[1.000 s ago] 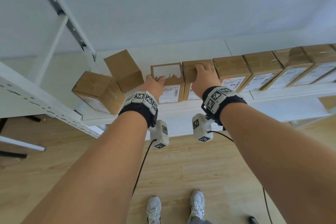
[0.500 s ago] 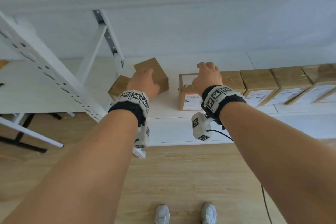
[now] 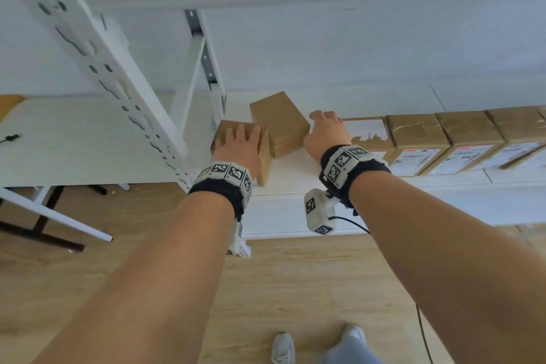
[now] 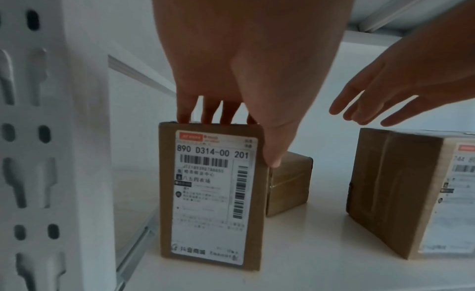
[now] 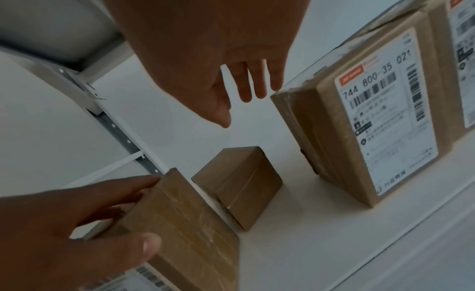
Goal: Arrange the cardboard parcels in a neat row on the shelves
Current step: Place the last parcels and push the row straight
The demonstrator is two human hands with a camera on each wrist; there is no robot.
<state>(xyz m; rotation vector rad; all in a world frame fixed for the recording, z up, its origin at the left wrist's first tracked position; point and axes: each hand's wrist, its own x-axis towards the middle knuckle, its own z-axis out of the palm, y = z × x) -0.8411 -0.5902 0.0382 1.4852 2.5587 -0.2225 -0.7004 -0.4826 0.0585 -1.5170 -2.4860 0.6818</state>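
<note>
On the white shelf [image 3: 289,183] a labelled parcel [image 4: 210,193] stands upright at the left end, by the post. My left hand [image 3: 239,145] grips it from above, fingers over its top and thumb down its right side. A plain parcel [image 3: 280,124] sits askew just behind and right of it. My right hand [image 3: 325,130] hovers open with straight fingers at the top left corner of the row's end parcel [image 5: 359,132]. From there a row of parcels [image 3: 472,139] runs to the right, labels facing front.
A perforated white upright post [image 3: 118,83] rises close to the left of the gripped parcel. A bare gap of shelf [image 5: 287,224] lies between the two loose parcels and the row. Another shelf board [image 3: 74,142] extends left of the post. Wooden floor lies below.
Both hands left the row's end parcels and moved left. My left hand now grips the leftmost parcel. My right hand slid off the end parcel's top to its left corner.
</note>
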